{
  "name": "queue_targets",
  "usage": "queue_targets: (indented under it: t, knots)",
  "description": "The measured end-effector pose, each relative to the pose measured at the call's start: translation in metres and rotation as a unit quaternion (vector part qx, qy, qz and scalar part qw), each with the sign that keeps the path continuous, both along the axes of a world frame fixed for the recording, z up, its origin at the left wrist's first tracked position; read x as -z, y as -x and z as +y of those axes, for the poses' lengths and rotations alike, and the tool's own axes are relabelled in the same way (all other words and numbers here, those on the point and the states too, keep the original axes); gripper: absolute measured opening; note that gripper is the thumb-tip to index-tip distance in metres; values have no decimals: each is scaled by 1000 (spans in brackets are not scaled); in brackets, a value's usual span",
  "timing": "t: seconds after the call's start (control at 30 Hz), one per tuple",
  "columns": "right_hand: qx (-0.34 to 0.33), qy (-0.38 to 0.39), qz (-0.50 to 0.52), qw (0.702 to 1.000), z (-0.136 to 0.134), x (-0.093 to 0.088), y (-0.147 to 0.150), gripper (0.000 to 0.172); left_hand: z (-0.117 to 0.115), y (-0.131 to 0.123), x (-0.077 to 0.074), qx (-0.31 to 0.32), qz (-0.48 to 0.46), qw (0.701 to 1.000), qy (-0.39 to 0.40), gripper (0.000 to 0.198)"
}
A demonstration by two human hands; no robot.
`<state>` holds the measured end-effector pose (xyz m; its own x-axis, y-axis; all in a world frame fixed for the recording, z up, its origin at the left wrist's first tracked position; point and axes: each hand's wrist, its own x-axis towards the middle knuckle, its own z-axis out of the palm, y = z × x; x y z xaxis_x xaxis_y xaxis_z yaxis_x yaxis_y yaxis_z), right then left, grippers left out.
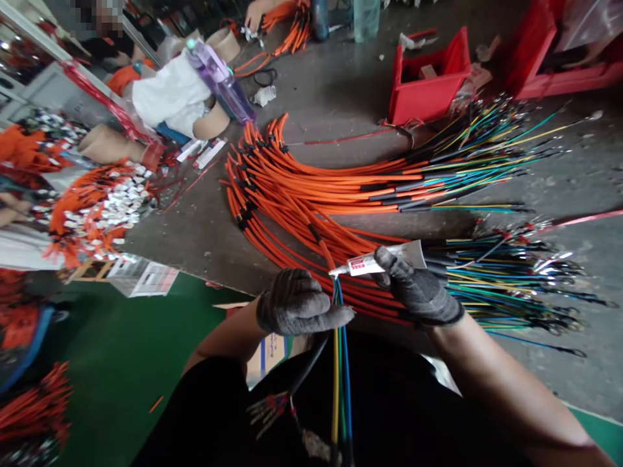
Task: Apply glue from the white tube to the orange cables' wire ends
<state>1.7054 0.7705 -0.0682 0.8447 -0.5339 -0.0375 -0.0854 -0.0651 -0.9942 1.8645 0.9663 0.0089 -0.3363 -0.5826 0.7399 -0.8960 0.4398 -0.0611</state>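
Observation:
My right hand (421, 292), in a grey glove, is closed around a white tube (367, 263) with red print. The tube's nozzle points left and touches the spot where yellow, green and blue wires (339, 363) leave an orange cable (318, 237). My left hand (304, 305), gloved too, is closed on that cable's wires, its thumb lying across them. From there the wires hang down in front of my body. A black sleeved lead (311, 360) with a bunch of terminals dangles beside them. Under both hands spreads a pile of orange cables (302, 188).
Wire ends with ring terminals (549, 285) stick out to the right. Red bins (428, 84) stand at the back right. A purple bottle (219, 78), a white cloth (170, 94) and tape rolls are at the back left. Another person's hand (256, 14) holds cables at the top.

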Motion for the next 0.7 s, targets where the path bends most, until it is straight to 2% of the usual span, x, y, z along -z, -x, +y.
queue_targets:
  t: [0.1,0.13,0.3,0.43,0.5,0.57,0.63,0.7]
  knots:
    - [23,-82,20,996,-1,-3,0,45,1,1,-3,-1,-10,1000,-8,13]
    - [30,-86,17,996,0,-6,0,45,1,0,-4,0,-15,1000,-18,12]
    - [28,-16,-16,999,4,-23,-2,53,-1,0,-7,-9,-24,999,-21,13]
    - [46,38,-40,997,3,-28,0,50,-5,-1,-8,-16,-43,999,-6,15]
    - [35,104,-76,991,2,-29,3,46,-7,-1,-8,-26,-36,999,4,12]
    - [-4,216,-126,968,1,-31,7,46,-11,-1,-8,-39,-19,999,7,10]
    - [-15,348,-163,923,1,-33,11,46,-19,0,-11,-54,4,999,2,11]
    - [32,444,-179,877,-1,-33,16,41,-33,0,-17,-66,35,997,0,14]
